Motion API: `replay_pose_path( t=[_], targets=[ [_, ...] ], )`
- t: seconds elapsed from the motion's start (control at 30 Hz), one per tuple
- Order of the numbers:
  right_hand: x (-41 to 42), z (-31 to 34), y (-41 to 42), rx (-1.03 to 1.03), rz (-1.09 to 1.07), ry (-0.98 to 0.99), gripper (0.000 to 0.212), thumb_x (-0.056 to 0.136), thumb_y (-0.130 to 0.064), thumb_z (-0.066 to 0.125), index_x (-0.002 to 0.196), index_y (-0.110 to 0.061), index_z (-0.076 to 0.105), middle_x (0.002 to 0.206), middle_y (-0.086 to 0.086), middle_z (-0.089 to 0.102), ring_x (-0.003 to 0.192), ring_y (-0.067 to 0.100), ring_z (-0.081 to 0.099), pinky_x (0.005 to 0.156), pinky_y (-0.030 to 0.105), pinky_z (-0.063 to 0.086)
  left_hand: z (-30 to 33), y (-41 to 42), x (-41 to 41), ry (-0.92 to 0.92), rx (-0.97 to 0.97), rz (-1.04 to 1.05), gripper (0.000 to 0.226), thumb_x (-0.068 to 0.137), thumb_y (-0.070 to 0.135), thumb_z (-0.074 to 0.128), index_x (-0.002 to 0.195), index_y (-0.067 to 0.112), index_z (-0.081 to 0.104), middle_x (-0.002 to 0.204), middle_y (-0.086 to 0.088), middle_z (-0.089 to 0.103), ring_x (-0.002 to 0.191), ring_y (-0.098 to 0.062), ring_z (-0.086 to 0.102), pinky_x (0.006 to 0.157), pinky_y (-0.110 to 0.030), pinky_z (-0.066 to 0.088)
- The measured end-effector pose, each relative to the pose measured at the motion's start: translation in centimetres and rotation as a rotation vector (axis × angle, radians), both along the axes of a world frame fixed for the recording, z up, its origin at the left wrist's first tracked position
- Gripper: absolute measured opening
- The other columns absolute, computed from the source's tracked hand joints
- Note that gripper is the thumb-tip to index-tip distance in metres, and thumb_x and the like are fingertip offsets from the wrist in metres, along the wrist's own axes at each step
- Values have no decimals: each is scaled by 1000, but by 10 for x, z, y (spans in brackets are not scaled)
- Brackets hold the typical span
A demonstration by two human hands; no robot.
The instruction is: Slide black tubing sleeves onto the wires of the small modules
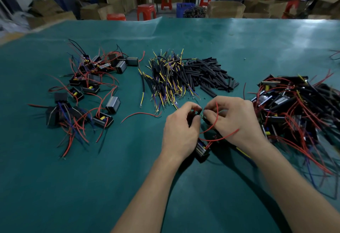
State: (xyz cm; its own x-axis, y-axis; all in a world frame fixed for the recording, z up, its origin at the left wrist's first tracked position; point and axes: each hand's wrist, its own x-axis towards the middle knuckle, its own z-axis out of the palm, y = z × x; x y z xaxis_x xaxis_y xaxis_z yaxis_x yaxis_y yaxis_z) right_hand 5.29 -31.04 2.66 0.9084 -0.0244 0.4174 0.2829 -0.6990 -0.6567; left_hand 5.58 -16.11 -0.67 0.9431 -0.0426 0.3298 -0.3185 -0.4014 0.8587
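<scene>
My left hand (181, 131) pinches a short black tubing sleeve (196, 113) between thumb and fingers. Facing it, my right hand (233, 120) pinches the wire ends of a small black module (202, 149) that lies between my wrists. That module's red wires (214, 122) loop over my right hand. The two pinches almost touch, and the exact meeting point is hidden by my fingers. A heap of loose black sleeves (207, 72) lies just beyond my hands, beside a pile of sleeved yellow and purple wires (165, 78).
On the green table mat (92, 177), a cluster of modules with red wires (86, 92) lies at the left and a larger tangle of modules (298, 109) at the right. A loose red wire (141, 114) lies left of my hands. Boxes and red stools stand beyond the table.
</scene>
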Motion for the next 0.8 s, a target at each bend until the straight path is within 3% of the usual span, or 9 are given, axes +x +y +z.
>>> replay_pose_path(
  t=[0.1,0.17,0.3,0.43,0.57,0.67,0.8],
  targets=[
    [0,1,-2,-10,45,-3,14,82,-11,75,77,-23,71,58,-15,65,46,4,61,49,17,48,0,1,0,-21,1,9,12,87,24,59,97,25,66,78,6,69,77,-21,64,75,-41,55],
    [-2,2,-1,-30,55,-25,14,82,-9,76,78,-21,70,52,-13,61,38,8,53,44,19,42,0,0,1,-22,-16,12,11,87,27,60,96,25,66,75,4,68,73,-20,62,72,-40,54],
    [-4,3,1,-26,111,-60,15,83,-3,76,84,-18,72,55,-11,60,42,13,61,47,26,46,-1,0,2,-16,-46,8,11,86,32,62,93,25,67,64,5,60,60,-18,52,63,-39,53],
    [-5,5,1,-41,133,-76,16,83,-2,77,82,-18,74,48,-8,57,40,14,49,44,12,31,-2,-1,3,-14,-48,8,10,82,29,64,90,24,68,58,10,53,55,-12,45,58,-30,43],
    [-6,6,3,-70,122,-104,15,80,-1,77,81,-16,75,56,-20,61,46,6,53,49,9,34,-2,-1,3,-19,-54,33,7,80,20,72,85,23,68,58,12,54,55,-7,45,57,-25,42],
    [-6,8,6,-125,122,-186,10,76,-6,75,80,-16,76,68,-8,70,61,11,66,60,32,54,-1,-1,4,-21,-56,55,9,78,16,72,84,22,69,59,10,55,56,-5,45,57,-25,41],
    [-8,10,9,-183,119,-244,11,73,-15,69,80,-13,78,69,2,70,64,25,67,59,42,53,-2,-1,5,-22,-66,86,12,77,13,73,82,23,70,62,9,59,58,-4,47,62,-27,45]
  ],
)
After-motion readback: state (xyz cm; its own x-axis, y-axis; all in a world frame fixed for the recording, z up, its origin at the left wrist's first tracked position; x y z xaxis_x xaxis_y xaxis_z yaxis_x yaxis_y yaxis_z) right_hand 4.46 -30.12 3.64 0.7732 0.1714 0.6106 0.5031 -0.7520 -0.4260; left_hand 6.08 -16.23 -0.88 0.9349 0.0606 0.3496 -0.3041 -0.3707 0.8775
